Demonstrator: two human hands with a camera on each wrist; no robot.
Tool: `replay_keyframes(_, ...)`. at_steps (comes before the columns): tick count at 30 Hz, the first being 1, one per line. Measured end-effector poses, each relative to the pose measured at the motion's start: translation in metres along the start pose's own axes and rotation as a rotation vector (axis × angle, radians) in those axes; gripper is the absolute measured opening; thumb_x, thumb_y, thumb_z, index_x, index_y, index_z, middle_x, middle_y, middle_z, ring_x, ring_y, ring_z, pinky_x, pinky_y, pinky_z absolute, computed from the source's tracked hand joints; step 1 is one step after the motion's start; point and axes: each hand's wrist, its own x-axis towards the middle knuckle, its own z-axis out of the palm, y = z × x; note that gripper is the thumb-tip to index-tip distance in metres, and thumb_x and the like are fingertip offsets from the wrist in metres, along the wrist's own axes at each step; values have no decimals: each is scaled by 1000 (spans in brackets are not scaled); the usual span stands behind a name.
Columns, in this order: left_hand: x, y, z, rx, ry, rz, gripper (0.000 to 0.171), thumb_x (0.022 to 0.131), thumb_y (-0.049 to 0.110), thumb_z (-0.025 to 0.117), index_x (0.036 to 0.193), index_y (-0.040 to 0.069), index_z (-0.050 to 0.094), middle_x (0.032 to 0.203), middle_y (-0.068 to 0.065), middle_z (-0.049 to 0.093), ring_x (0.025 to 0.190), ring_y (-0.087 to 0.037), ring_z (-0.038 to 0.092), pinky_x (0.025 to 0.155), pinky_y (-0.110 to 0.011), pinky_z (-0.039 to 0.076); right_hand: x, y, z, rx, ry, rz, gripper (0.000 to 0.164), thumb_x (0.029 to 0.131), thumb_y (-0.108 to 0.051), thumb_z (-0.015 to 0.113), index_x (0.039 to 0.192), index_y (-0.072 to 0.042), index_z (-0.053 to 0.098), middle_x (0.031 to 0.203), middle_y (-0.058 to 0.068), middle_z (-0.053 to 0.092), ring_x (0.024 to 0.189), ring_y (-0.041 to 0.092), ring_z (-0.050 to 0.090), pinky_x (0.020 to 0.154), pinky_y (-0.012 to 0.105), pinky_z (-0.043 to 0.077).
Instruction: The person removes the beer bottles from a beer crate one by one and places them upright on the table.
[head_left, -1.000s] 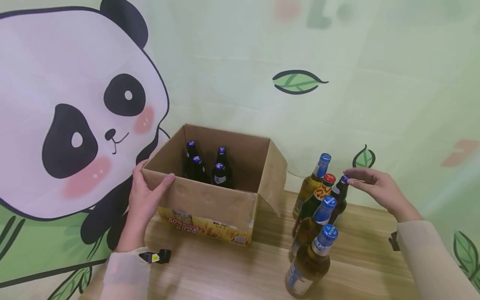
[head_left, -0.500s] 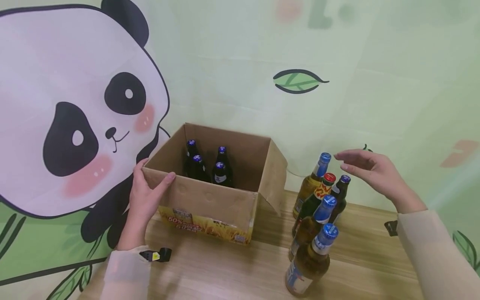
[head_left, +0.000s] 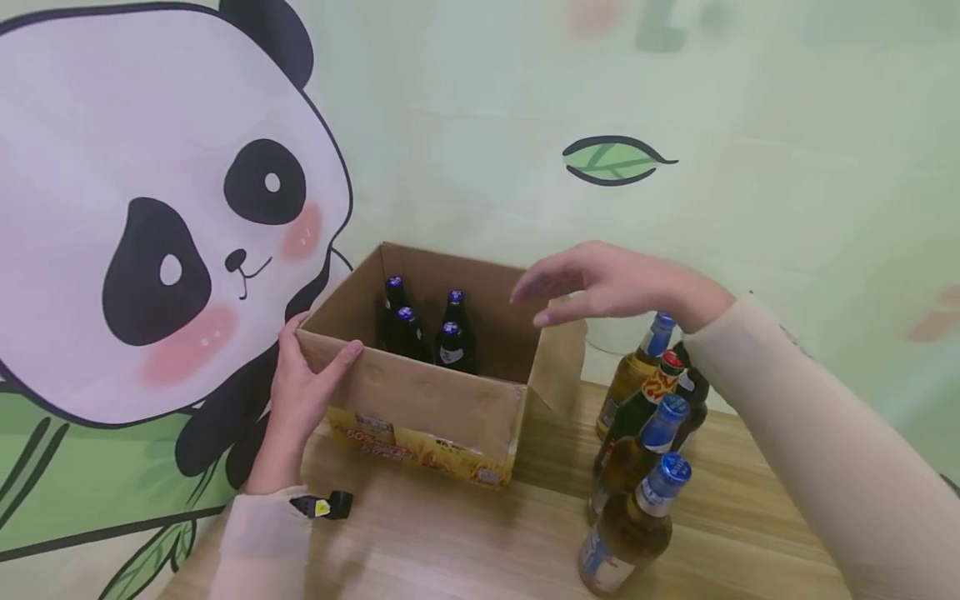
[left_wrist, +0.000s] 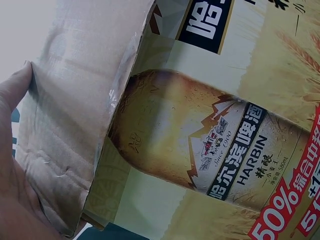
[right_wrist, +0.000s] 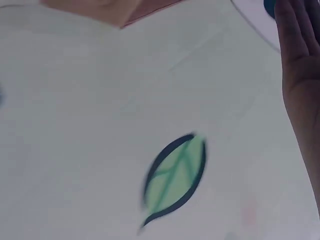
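My left hand [head_left: 303, 400] grips the near left corner of an open cardboard box [head_left: 427, 400], thumb over the front flap. The left wrist view shows thumb and fingers around the flap, beside a printed beer bottle and the word HARBIN. Several dark, blue-capped beer bottles [head_left: 452, 354] stand upright inside the box, toward its left and middle. My right hand [head_left: 615, 283] holds nothing and hovers over the box's right side, fingers extended and pointing left. At the right wrist view's edge, the same hand [right_wrist: 302, 75] shows straight fingers.
Right of the box, several beer bottles stand on the wooden table [head_left: 420, 542]: amber blue-capped ones [head_left: 630, 529], a green red-capped one [head_left: 633, 417] and a dark one [head_left: 697, 392] partly behind my right sleeve. A panda-printed backdrop [head_left: 480, 167] hangs behind.
My right hand has lifted off the dark bottle's cap and swept left to above the box. My left hand keeps its hold on the box corner. The view has shifted slightly.
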Motion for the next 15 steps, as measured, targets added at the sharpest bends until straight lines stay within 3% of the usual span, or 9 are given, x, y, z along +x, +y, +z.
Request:
replay_keyframes(4,-3,2,5,-9,12,7,99,83,60,75,157,34,15,157,-9,32,139,-38,36,107,-70,30,60,-8,0,-53,-172,-8,39,94,-20,73,130,-7,64,127,2,66,121,19,60,103,35,47)
replay_keyframes(8,-8,5,15,0,16,10,100,82,61,75,157,34,16,157,-9,33,139,-37,37,107,-70,31,102,8,14,-269,-269,45,39,94,-21,72,130,-9,65,130,5,65,122,24,59,104,38,46)
replay_keyframes(11,-10,11,28,-3,3,23,101,80,64,75,157,33,17,156,-8,35,139,-35,38,108,-68,32,111,27,27,-403,-307,105,42,93,-20,74,133,-10,64,135,9,62,124,29,58,105,43,45)
replay_keyframes(15,-15,18,40,-9,8,43,102,79,64,75,157,30,19,154,-7,36,138,-33,38,109,-66,32,112,47,44,-415,-332,154,46,91,-18,76,135,-10,63,137,10,60,126,29,56,105,44,45)
